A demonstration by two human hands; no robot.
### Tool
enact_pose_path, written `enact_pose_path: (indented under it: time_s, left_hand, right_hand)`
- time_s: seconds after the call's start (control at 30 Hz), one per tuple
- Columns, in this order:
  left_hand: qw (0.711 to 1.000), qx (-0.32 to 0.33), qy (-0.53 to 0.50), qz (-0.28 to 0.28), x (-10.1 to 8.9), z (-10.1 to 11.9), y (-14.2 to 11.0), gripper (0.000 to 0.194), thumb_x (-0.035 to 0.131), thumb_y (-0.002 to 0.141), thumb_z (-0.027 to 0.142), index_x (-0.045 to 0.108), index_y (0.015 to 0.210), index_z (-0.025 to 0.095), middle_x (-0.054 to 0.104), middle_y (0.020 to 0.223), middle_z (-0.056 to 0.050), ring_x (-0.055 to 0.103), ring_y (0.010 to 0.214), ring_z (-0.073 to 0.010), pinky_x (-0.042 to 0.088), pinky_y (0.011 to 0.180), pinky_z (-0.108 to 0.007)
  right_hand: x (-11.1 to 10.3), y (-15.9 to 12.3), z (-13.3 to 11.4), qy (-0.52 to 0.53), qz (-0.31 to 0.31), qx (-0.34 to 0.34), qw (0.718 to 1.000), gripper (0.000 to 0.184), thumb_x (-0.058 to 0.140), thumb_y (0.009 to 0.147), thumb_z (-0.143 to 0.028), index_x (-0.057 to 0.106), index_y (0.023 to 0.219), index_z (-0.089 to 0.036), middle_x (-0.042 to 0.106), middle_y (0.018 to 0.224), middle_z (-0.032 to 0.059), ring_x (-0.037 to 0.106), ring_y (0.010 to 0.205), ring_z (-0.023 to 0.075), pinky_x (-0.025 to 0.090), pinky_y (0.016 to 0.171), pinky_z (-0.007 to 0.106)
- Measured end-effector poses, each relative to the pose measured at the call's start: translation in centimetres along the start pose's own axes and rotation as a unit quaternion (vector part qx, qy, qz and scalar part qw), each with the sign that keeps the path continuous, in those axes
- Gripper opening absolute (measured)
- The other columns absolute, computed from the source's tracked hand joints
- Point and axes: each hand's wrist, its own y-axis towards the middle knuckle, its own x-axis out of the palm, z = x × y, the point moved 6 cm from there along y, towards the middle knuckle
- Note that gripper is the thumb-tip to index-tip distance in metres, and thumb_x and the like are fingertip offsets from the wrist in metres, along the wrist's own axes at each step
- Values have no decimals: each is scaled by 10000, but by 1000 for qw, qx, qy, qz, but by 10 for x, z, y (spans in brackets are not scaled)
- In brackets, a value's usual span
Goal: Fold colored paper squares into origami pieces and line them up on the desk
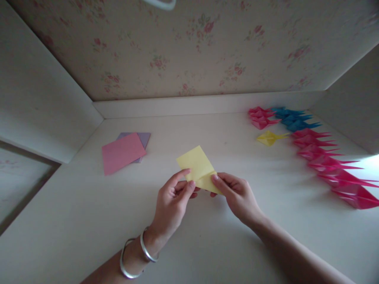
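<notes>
A yellow sheet of paper [197,163], partly folded, is held just above the white table [89,213] at the centre. My left hand [173,201], with two silver bangles on the wrist, pinches the sheet's near left edge between thumb and fingers. My right hand [237,195] pinches the near right corner, where the paper is folded over. The far end of the sheet points away from me.
A pink sheet [121,153] lies on a purple sheet [144,138] at the left. A finished yellow folded figure [269,137] lies at the right, beside rows of pink figures [328,163], blue figures [293,118] and more pink ones [260,117]. White walls enclose the table.
</notes>
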Motion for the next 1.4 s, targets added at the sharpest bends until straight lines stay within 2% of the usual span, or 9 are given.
enact_pose_path:
  time_s: [0.2,0.27,0.4,0.47,0.67,0.97,1.13,1.3,1.4]
  left_hand:
    - [999,-24,-31,20,0,1,1,861,752,820,336,272,1524,205,773,795,-21,744,743,-171,591,713,-258]
    - [997,-53,-50,10,2,0,2,897,779,789,357,283,1518,195,774,801,-30,748,771,-193,592,706,-273]
    - [992,-97,-37,-68,10,-4,3,453,780,774,404,687,1134,145,778,888,-82,738,840,-205,585,714,-255]
    - [992,-102,-14,-67,9,-6,3,314,766,789,403,746,955,136,778,872,-86,734,812,-188,581,692,-235]
    - [995,-93,5,-21,2,-8,4,254,782,772,369,759,820,121,754,679,-70,698,626,-151,555,560,-207]
    - [991,-123,-7,-42,4,-9,6,306,754,794,418,703,701,131,710,604,-29,641,491,-104,500,448,-169]
    - [975,-188,-109,-46,8,-12,3,187,780,790,329,737,782,147,780,796,-57,706,616,-96,529,500,-119]
    - [976,-165,-133,-55,7,-5,3,190,771,803,357,757,862,177,793,946,-66,751,753,-137,575,556,-136]
    - [990,-91,-84,-60,3,3,4,275,727,834,416,767,941,165,771,1064,-95,752,844,-173,603,611,-175]
  right_hand:
    - [0,-1,-4,10,16,-8,1000,383,592,886,-511,748,917,-163,731,796,66,634,647,173,509,593,282]
    - [-1,0,-4,7,21,-9,1000,383,605,874,-517,744,911,-162,731,782,64,640,625,169,515,576,279]
    - [2,0,-1,13,8,-7,1000,373,608,881,-507,733,910,-157,734,751,62,659,604,166,528,572,271]
    - [4,-1,0,11,-4,-7,1000,369,604,890,-501,729,923,-155,735,735,64,677,609,173,538,576,271]
    - [7,-3,4,1,-9,6,1000,385,609,885,-517,746,967,-167,760,801,73,720,627,191,569,576,272]
    - [1,-1,3,-12,26,36,999,450,611,860,-559,732,984,-144,651,481,2,630,408,150,507,413,223]
    - [-1,0,5,-23,20,42,999,436,589,877,-557,703,990,-152,598,434,-31,551,331,126,429,339,202]
    - [-2,4,1,-104,30,-68,992,310,548,934,-458,705,1001,-198,739,829,56,705,720,185,568,618,277]
    - [-12,2,-5,-147,112,-125,975,343,592,913,-403,612,1217,-246,667,1185,100,671,972,234,578,649,295]
